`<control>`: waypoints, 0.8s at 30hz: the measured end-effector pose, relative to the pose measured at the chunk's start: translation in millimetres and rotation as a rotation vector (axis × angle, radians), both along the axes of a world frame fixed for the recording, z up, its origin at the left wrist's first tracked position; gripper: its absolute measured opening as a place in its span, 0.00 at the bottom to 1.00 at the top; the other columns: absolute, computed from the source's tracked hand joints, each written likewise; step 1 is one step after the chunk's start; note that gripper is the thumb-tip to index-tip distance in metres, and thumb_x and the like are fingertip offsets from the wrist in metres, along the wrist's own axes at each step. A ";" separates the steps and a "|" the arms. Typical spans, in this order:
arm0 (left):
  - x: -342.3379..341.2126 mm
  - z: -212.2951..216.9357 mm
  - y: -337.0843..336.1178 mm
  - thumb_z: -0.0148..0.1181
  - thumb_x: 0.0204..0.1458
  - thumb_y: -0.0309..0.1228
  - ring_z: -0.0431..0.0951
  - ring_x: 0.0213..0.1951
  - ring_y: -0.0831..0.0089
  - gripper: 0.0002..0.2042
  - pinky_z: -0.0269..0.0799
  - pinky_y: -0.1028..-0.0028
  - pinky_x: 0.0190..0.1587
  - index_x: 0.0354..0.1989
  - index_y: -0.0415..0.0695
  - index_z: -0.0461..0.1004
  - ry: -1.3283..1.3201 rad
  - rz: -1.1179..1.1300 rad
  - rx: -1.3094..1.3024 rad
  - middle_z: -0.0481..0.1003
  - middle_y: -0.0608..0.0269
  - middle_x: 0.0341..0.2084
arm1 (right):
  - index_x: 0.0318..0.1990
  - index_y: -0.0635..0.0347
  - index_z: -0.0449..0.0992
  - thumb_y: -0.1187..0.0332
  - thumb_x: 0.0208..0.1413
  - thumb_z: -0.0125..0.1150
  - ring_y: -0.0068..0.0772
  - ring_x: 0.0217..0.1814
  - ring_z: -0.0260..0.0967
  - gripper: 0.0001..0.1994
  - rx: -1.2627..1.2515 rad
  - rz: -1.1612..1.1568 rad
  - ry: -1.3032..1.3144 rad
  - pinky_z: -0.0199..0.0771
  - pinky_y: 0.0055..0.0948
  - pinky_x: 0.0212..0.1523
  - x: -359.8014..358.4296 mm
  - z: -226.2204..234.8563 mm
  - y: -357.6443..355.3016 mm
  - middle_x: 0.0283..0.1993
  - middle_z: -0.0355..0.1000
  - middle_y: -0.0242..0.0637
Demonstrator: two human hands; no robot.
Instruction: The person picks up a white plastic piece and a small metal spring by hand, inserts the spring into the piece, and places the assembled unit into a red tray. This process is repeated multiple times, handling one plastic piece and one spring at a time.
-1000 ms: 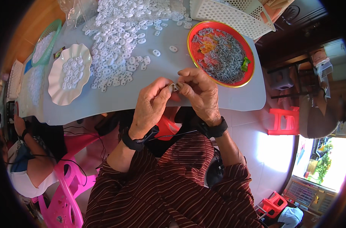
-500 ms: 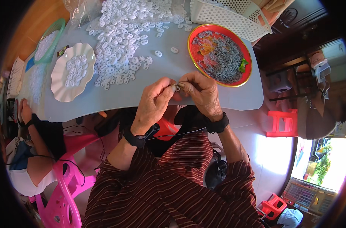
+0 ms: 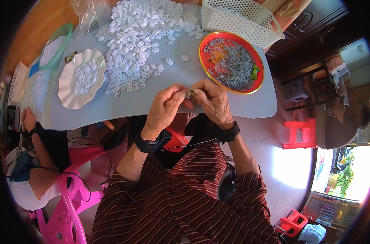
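Close together over the table's front edge, my two hands meet at the fingertips. My left hand (image 3: pixel 167 106) pinches a small white plastic piece with two holes (image 3: pixel 189 94). The thumb and forefinger of my right hand (image 3: pixel 213 101) close on the same piece from the other side; whether a small metal part is between them is too small to tell. Beyond my hands spreads a heap of similar white pieces (image 3: pixel 126 57). A red round tray (image 3: pixel 210 67) with many small grey metal parts (image 3: pixel 237 67) lies at the right.
A cream scalloped dish (image 3: pixel 66 87) holding white pieces is on the left, near a green basket (image 3: pixel 66 32). At the back right stands a white perforated basket (image 3: pixel 242 24). A co-worker's hand (image 3: pixel 29 119) rests at the far left, above a pink chair (image 3: pixel 73 203).
My fingertips stay pinched together with slight shifts, and the white piece shows a little more now. The view has shifted slightly.
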State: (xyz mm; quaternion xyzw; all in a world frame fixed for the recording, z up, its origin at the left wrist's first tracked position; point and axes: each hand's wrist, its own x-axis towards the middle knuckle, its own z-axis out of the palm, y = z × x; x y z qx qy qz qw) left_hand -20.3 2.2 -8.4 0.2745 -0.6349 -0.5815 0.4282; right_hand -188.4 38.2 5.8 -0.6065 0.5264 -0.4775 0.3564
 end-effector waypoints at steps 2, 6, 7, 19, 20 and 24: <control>2.9 6.2 2.5 0.47 0.61 0.35 0.70 0.27 0.81 0.13 0.66 0.79 0.30 0.35 0.36 0.72 0.039 -0.043 0.067 0.73 0.65 0.22 | 0.36 0.65 0.73 0.72 0.55 0.61 0.18 0.29 0.67 0.06 0.037 0.034 0.011 0.68 0.22 0.31 -1.6 1.7 1.8 0.28 0.73 0.32; 7.9 14.9 4.3 0.47 0.61 0.37 0.70 0.26 0.82 0.14 0.66 0.80 0.31 0.35 0.37 0.72 0.052 -0.082 0.314 0.72 0.66 0.19 | 0.45 0.65 0.74 0.72 0.56 0.61 0.18 0.36 0.68 0.11 0.033 0.073 -0.127 0.69 0.21 0.39 0.2 5.9 7.1 0.33 0.71 0.30; 7.1 13.8 3.3 0.47 0.61 0.37 0.69 0.25 0.82 0.14 0.66 0.80 0.31 0.35 0.37 0.72 0.062 -0.084 0.360 0.71 0.67 0.18 | 0.47 0.65 0.74 0.73 0.54 0.61 0.20 0.37 0.70 0.13 0.020 0.074 -0.104 0.71 0.22 0.40 -0.7 4.9 6.8 0.34 0.73 0.32; -11.1 11.9 11.4 0.48 0.61 0.36 0.73 0.27 0.81 0.12 0.71 0.80 0.35 0.38 0.38 0.70 0.169 -0.034 0.499 0.72 0.66 0.28 | 0.36 0.65 0.77 0.73 0.51 0.66 0.18 0.26 0.68 0.07 0.028 0.028 -0.301 0.69 0.19 0.28 -0.4 -3.4 3.4 0.29 0.73 0.31; -12.7 10.0 12.7 0.48 0.61 0.36 0.73 0.27 0.81 0.12 0.71 0.80 0.35 0.38 0.38 0.70 0.159 -0.029 0.499 0.72 0.66 0.28 | 0.36 0.65 0.77 0.73 0.51 0.66 0.18 0.26 0.68 0.07 0.028 0.029 -0.312 0.69 0.19 0.28 -0.9 -5.0 2.3 0.29 0.73 0.31; -15.2 9.8 18.1 0.50 0.60 0.33 0.75 0.31 0.78 0.10 0.73 0.77 0.37 0.40 0.37 0.68 0.292 -0.005 0.491 0.72 0.64 0.32 | 0.34 0.63 0.77 0.73 0.49 0.67 0.19 0.23 0.66 0.07 -0.104 0.015 -0.219 0.68 0.21 0.26 -1.3 -6.0 -0.2 0.26 0.72 0.32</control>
